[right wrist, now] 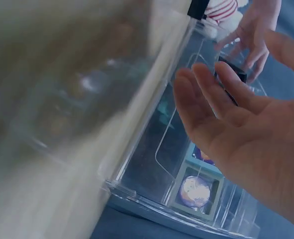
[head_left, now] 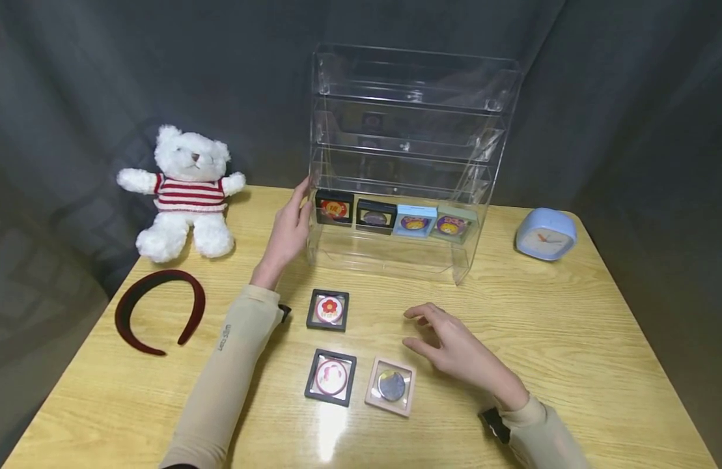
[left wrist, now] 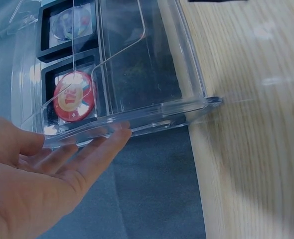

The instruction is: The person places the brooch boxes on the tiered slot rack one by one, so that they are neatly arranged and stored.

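A clear acrylic tiered display rack [head_left: 384, 264] stands at the back of the table. My left hand [head_left: 286, 234] rests against the rack's left side, and in the left wrist view its fingers [left wrist: 99, 152] lie fairly straight along the clear edge. On a low tier sit a black-framed red badge [head_left: 334, 208], another black case [head_left: 375, 216], a light blue case [head_left: 415, 221] and a grey-green case [head_left: 453, 225]. My right hand [head_left: 461, 350] is over the table with fingers loosely bent, holding nothing. Left of it lie a pink-framed case [head_left: 391, 387] and two dark-framed badge cases [head_left: 328, 310].
A white teddy bear [head_left: 191, 192] in a striped sweater sits at the back left. In front of it lies a dark red headband [head_left: 135, 292]. A blue clock [head_left: 546, 234] stands right of the rack. Dark curtain [head_left: 267, 78] hangs behind the table.
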The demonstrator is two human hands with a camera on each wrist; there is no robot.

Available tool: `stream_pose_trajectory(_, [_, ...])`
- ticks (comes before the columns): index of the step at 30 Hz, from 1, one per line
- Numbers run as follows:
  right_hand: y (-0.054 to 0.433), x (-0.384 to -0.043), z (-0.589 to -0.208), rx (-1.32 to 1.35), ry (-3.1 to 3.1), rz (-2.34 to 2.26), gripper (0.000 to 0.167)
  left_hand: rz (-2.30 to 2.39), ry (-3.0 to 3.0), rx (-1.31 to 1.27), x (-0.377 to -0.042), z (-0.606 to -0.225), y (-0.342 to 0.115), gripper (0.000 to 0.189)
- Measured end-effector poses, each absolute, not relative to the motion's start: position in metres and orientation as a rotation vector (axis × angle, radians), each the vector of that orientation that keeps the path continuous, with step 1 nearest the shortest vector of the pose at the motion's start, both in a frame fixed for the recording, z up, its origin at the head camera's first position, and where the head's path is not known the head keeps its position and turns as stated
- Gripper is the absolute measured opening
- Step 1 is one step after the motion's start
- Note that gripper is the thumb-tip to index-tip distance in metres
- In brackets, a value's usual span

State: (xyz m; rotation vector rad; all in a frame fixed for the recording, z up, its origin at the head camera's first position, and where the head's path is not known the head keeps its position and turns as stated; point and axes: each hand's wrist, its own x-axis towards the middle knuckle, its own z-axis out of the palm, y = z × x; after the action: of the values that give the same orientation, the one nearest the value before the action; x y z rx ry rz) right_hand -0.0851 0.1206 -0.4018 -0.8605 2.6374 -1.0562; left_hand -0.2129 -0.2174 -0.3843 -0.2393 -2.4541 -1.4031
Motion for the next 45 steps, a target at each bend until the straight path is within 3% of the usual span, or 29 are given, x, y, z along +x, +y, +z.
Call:
stream_pose_trajectory(5, [0.122,-0.07,-0.406,-0.929,2.586,-0.965,0.044,-1.41,-2.447,-0.241,-0.212,-0.383,-0.217,0.054])
stream_pose_trajectory(17, [0.126,-0.052,-0.409,-0.967,2.419,-0.857,0.079,-1.404,-2.454,-0.245,-0.212,-0.384,-0.218,0.054])
stream_pose_trajectory(26, [0.128,-0.047,-0.416,-1.085,2.427,-0.814,0.084,-1.427,-2.451,-0.254,-0.213,-0.383,-0.218,0.055])
stream_pose_trajectory(33, [0.137,-0.048,-0.452,-1.225,2.512,-0.887,0.078,-1.431,-2.458,-0.245,-0.211,-0.384,-0.217,0.055])
stream_pose_trajectory(45, [0.123,-0.045,-0.411,-1.044,2.517,-0.794,0.076,-1.403,-2.463,-0.234,-0.211,-0.384,-0.218,0.055])
